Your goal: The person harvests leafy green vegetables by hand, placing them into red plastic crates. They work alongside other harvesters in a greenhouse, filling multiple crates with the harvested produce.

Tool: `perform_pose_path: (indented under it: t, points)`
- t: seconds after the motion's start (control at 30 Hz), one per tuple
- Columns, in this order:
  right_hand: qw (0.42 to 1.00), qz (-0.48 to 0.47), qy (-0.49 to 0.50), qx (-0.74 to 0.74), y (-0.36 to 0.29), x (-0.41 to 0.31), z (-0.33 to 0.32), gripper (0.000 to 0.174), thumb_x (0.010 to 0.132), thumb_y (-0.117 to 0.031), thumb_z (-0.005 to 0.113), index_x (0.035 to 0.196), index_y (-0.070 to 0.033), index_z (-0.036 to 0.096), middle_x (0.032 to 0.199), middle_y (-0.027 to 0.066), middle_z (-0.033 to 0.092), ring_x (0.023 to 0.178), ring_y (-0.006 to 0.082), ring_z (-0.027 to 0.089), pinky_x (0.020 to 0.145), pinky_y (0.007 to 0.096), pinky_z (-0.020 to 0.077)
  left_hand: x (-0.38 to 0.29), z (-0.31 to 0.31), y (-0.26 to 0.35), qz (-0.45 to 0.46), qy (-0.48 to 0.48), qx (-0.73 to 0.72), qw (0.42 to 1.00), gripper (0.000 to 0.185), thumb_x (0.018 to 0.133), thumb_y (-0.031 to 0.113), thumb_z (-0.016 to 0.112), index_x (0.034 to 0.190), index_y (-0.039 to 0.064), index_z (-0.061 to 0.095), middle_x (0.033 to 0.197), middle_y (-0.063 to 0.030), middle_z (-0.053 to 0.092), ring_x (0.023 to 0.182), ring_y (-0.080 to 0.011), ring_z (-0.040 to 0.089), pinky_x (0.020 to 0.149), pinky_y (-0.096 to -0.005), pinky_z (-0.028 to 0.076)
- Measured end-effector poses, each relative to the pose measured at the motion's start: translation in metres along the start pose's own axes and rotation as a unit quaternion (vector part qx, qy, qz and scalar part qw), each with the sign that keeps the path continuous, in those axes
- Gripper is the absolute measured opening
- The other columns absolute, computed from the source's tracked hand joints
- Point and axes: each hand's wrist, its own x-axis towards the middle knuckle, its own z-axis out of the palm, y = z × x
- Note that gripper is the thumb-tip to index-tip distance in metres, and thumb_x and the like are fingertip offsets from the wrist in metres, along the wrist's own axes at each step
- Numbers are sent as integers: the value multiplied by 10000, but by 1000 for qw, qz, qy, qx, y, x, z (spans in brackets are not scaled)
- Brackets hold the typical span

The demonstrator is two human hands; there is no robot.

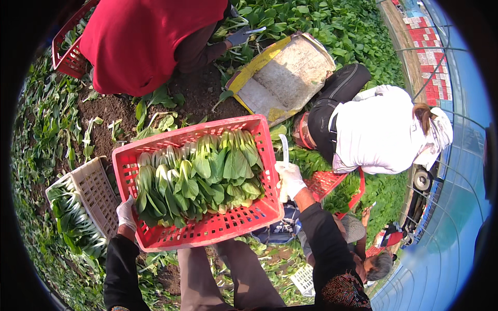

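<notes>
A red plastic crate (210, 238) is held up in front of my legs, slightly tilted in view. Rows of green leafy bok choy (194, 175) lie inside it, pale stems mostly towards the far side. My left hand (126, 214), in a whitish thin glove, grips the crate's left end; its fingertips are partly hidden. At the opposite end my gloved right hand (290, 179) holds the crate's rim together with a knife (285, 149). The knife's curved pale blade points away from me, and a light handle shows below the fist.
A light plastic crate (93, 194) of bok choy stands at left. Ahead, a person in red (151, 42) bends over plants beside another red crate (72, 58). A worn flattened sack (286, 74) lies near a person in white (377, 132). More people and crates are at right.
</notes>
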Motion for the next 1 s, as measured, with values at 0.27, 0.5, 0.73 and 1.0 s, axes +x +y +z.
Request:
perform_pose_path:
  t: [0.27, 0.5, 0.73, 1.0]
  points:
    - [986, -57, -1, -156, -128, 23, -36, 190, 834, -154, 613, 984, -37, 611, 750, 57, 628, 540, 172, 571, 413, 307, 472, -56, 66, -18, -94, -60, -123, 986, 320, 874, 332, 611, 671, 96, 533, 536, -9, 456, 435, -182, 454, 405, -329, 375]
    - [977, -87, 35, -192, -209, 161, -80, 169, 818, -163, 625, 925, -31, 623, 734, 59, 595, 463, 176, 526, 389, 312, 449, -77, 220, -52, -85, -81, -202, 972, 287, 871, 365, 612, 780, 94, 589, 608, -26, 528, 532, -188, 491, 495, -312, 406]
    - [967, -118, -3, -224, -273, 253, -96, 249, 793, -161, 653, 993, -14, 626, 782, 75, 592, 544, 178, 535, 411, 305, 470, -55, 327, -51, -66, -75, -250, 963, 215, 883, 333, 597, 886, 118, 600, 705, -21, 586, 598, -186, 509, 566, -308, 417]
    - [959, -166, 74, -216, -292, 345, -105, 231, 785, -183, 651, 901, 15, 636, 776, 143, 624, 563, 260, 620, 450, 341, 506, -9, 428, -51, -77, -120, -254, 957, 242, 875, 348, 610, 937, 115, 582, 747, -11, 567, 675, -189, 528, 645, -340, 448]
